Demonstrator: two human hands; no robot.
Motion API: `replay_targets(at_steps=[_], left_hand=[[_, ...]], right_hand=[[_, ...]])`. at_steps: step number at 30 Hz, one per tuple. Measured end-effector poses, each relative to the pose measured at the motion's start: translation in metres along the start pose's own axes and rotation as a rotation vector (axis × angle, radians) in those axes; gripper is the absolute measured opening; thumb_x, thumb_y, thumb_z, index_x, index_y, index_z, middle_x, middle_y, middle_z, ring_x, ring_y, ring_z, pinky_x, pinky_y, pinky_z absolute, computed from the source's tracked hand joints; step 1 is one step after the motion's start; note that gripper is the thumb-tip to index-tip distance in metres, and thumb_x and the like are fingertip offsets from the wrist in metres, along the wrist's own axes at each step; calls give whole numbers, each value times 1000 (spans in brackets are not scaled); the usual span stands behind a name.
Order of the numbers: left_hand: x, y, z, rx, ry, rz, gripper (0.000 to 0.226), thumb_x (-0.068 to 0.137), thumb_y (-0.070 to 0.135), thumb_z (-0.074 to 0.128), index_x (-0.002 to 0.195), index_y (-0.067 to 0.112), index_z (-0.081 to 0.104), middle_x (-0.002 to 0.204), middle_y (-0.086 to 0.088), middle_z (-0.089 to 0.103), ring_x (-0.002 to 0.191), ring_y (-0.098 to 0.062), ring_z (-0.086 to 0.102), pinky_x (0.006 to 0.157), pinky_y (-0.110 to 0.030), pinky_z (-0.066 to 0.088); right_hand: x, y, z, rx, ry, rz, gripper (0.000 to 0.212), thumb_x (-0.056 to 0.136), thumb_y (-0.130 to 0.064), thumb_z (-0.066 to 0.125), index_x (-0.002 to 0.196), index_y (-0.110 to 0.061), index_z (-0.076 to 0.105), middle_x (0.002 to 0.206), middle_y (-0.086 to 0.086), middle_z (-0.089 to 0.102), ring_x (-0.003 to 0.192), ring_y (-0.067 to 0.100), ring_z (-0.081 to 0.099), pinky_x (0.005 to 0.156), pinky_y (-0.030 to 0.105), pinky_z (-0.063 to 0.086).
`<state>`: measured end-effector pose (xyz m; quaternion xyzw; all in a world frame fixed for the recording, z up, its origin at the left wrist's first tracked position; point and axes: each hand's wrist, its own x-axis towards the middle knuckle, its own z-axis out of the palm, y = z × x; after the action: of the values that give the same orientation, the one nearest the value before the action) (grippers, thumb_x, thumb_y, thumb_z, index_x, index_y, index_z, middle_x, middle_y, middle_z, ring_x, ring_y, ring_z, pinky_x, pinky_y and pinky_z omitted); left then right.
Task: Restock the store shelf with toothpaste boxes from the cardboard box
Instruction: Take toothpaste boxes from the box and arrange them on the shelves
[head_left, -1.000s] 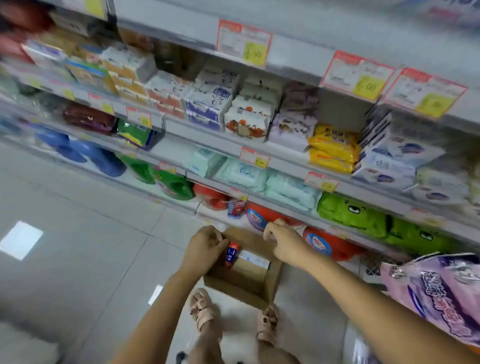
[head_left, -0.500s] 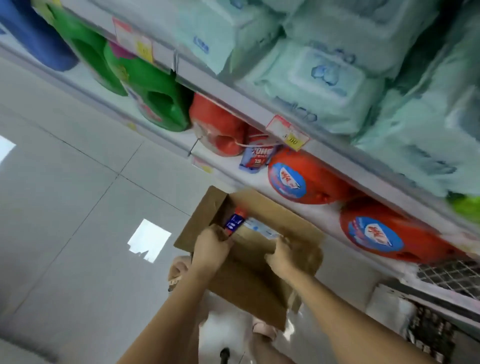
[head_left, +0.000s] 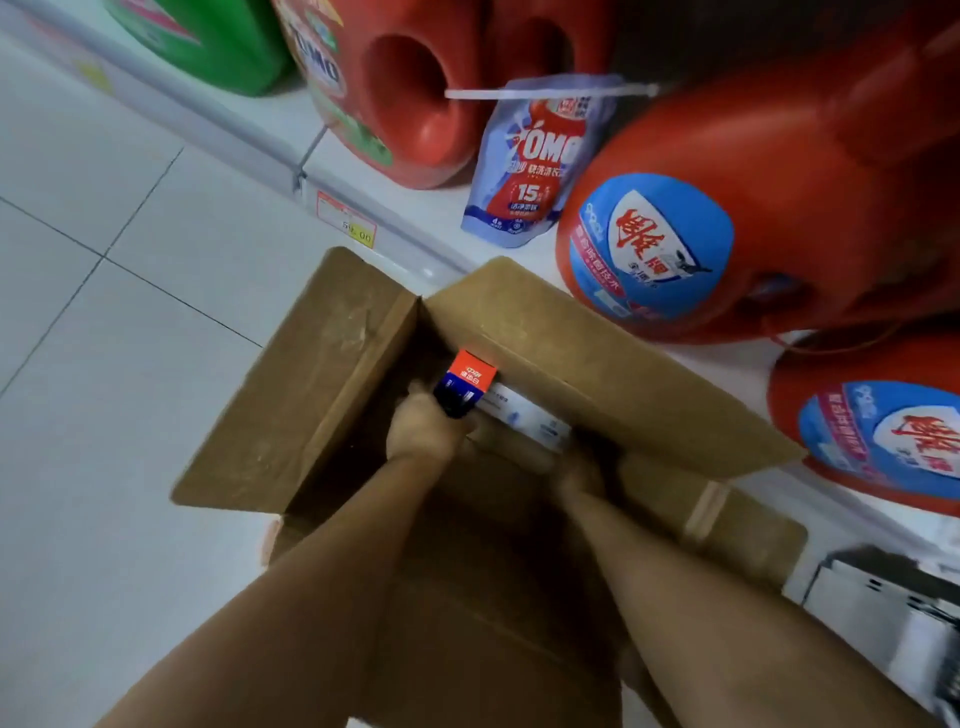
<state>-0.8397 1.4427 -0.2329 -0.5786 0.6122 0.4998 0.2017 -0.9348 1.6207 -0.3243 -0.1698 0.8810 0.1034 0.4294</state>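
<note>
In the carton (head_left: 571, 332), a toothpaste box (head_left: 470, 382) is gripped by the left hand (head_left: 423, 434) — the hold of the right hand (head_left: 582, 470) cannot be told.

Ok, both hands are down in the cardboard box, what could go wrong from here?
The left hand grips only one end of the toothpaste box, which lies against the far flap; it may snag or crumple coming out. That flap reaches over toward the red jug, so a jerk could nudge it. The right hand is in shadow; its hold is unclear.
</note>
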Motion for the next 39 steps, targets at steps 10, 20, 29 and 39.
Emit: replay_targets(at_steps=[10, 20, 29, 39], left_hand=[[14, -4, 3, 4, 66, 173, 53, 77, 14, 74, 125, 9, 52, 119, -11, 63, 112, -25, 57, 82, -21, 38], [-24, 3, -32, -114, 80, 117, 58, 80, 15, 72, 131, 8, 47, 130, -11, 56, 122, -24, 51, 99, -29, 36], [-162, 26, -93, -402, 99, 275, 51, 81, 13, 71, 126, 11, 47, 113, 2, 60, 100, -11, 59, 75, -16, 45], [-321, 71, -180, -1453, 35, 30, 37, 85, 49, 53, 104, 16, 57, 84, -1, 72, 77, -12, 70, 59, -27, 56]], right_hand=[[12, 5, 25, -324, 74, -44, 66, 96, -30, 42, 148, 0, 15, 152, 21, 20, 138, 36, 24, 114, 43, 23], [-26, -15, -5, 243, -87, -57, 99, 79, -29, 74, 146, 0, 7, 144, 17, 39, 131, 30, 43, 105, 35, 38], [-159, -43, -126, 718, -474, 81, 44, 92, -29, 58, 129, -9, 44, 108, 12, 51, 74, 17, 53, 50, 25, 51], [-349, -5, -280, 1035, -531, -25, 33, 75, -12, 71, 105, -7, 60, 89, 13, 60, 58, 20, 56, 45, 23, 48]])
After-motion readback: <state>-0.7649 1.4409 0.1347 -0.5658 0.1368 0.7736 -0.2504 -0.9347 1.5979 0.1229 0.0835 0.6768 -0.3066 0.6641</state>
